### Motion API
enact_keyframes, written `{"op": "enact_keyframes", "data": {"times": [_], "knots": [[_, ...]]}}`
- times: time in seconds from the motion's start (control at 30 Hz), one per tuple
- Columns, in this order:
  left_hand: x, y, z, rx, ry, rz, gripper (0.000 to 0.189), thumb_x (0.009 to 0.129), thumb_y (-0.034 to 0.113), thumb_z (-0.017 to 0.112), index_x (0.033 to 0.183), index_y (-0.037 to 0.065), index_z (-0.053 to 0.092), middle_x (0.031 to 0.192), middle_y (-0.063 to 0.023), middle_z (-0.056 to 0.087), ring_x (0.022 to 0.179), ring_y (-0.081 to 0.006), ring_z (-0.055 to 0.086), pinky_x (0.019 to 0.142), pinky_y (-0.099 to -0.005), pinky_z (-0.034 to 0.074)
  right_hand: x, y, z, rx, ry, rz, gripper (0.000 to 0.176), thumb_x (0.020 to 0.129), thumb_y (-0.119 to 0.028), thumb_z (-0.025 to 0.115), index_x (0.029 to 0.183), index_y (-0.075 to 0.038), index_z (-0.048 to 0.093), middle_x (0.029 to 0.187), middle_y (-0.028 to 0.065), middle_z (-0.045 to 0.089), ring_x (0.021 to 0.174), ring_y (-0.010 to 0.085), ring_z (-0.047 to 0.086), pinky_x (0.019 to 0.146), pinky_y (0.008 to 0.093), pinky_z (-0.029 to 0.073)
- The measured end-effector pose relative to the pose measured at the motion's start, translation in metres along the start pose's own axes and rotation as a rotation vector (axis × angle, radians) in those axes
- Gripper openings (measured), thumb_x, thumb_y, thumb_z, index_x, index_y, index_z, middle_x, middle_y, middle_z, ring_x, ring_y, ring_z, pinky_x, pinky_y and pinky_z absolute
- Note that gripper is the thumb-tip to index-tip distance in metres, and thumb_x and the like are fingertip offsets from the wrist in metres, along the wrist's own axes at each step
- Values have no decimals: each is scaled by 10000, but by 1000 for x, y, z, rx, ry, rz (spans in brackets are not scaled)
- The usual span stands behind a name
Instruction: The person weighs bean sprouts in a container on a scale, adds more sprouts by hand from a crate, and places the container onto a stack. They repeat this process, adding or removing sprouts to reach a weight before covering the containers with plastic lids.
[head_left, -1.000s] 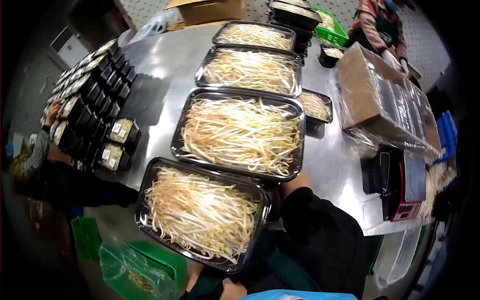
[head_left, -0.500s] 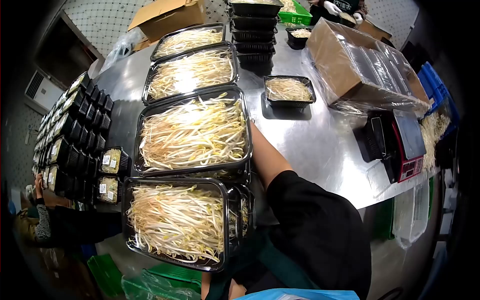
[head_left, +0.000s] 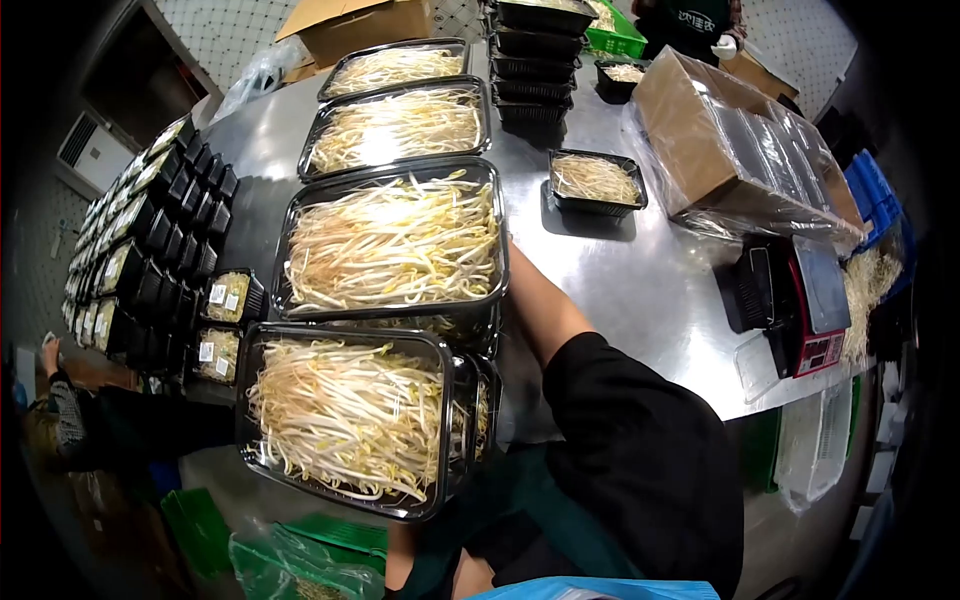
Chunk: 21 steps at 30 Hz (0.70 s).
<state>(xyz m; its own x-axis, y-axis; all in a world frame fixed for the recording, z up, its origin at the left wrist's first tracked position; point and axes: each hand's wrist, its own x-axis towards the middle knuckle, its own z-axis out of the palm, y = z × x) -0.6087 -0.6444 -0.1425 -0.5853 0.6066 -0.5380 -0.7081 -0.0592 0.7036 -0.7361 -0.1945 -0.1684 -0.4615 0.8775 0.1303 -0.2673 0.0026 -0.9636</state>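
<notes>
A black plastic tray of bean sprouts [head_left: 345, 420] sits at the near end, tilted a little, on top of other trays. My left forearm [head_left: 400, 550] goes up beneath its near edge; my left hand is hidden there. Just beyond it, a second sprout tray [head_left: 395, 240] rests on another filled tray. My right forearm [head_left: 545, 305] reaches along the right side of this stack, and my right hand is out of sight behind it. Two further sprout trays, a middle one [head_left: 395, 125] and a far one [head_left: 400, 68], continue the row.
Labelled small packs [head_left: 228, 297] are stacked at the left, near a co-worker's sleeve [head_left: 68, 410]. Stacked black trays [head_left: 535, 65], a small sprout tray [head_left: 595, 180], a carton [head_left: 690, 140] and a red scale [head_left: 820, 350] stand on the metal table [head_left: 640, 280]. Another person [head_left: 690, 25] is opposite.
The view has shifted slightly, and the near tray appears somewhat higher in it. The co-worker's hand at left has moved outward. Opposite, one of the other person's gloved hands has left view.
</notes>
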Motion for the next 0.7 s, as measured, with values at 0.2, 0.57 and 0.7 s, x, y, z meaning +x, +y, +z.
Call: {"op": "enact_keyframes", "data": {"times": [0.2, 0.57, 0.7], "knots": [[-10, -7, 2, -7, 16, 33, 389, 920, 189, 493, 1281, 46, 485, 1275, -94, 528, 1158, -250, 509, 988, -366, 415, -21, -169, -162, -923, 608, -507, 200, 780, -131, 586, 920, -2, 646, 878, 185, 645, 825, 345, 615, 790, 414, 474], [-12, -30, -7, 100, 68, 238, 383, 926, 194, 484, 1285, 59, 484, 1277, -74, 528, 1167, -247, 498, 996, -362, 403, 0, -100, -181, -242, 409, 116, 243, 913, -132, 419, 999, -23, 619, 803, 93, 642, 490, 187, 576, 386, 288, 485], [-14, -13, 26, 405, -94, 476, 386, 933, 203, 475, 1294, 67, 464, 1258, -73, 535, 1175, -216, 483, 1010, -349, 375, -11, -114, -146, -363, 422, 149, 255, 940, -162, 475, 1109, -22, 604, 743, 85, 644, 408, 150, 522, 357, 298, 407]]}}
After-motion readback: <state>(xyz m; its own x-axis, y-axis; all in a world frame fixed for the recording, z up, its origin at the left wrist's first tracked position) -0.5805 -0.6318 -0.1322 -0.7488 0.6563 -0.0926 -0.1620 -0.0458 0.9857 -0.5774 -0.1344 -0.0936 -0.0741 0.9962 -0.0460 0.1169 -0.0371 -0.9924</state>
